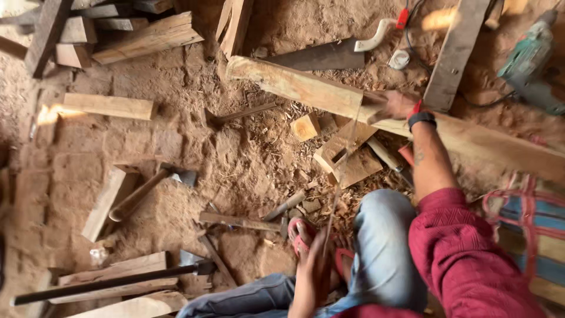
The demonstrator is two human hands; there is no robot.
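A long pale timber beam (306,88) lies slanted across the sawdust-covered earth floor. My right hand (395,106), blurred, rests on the beam's upper face, with a black band on the wrist and a red sleeve behind it. A thin taut string (341,171) runs from the beam beside that hand down to my left hand (313,268), which pinches it low in the view above my jeans. My foot in a red sandal (299,234) sits just beside the left hand.
A handsaw (321,57), a teal power tool (529,56) with its cord, and a grey plank (456,53) lie beyond the beam. An axe (154,184), a dark-handled hammer (112,282) and wood offcuts (109,106) are scattered left. A striped mat (532,229) is at right.
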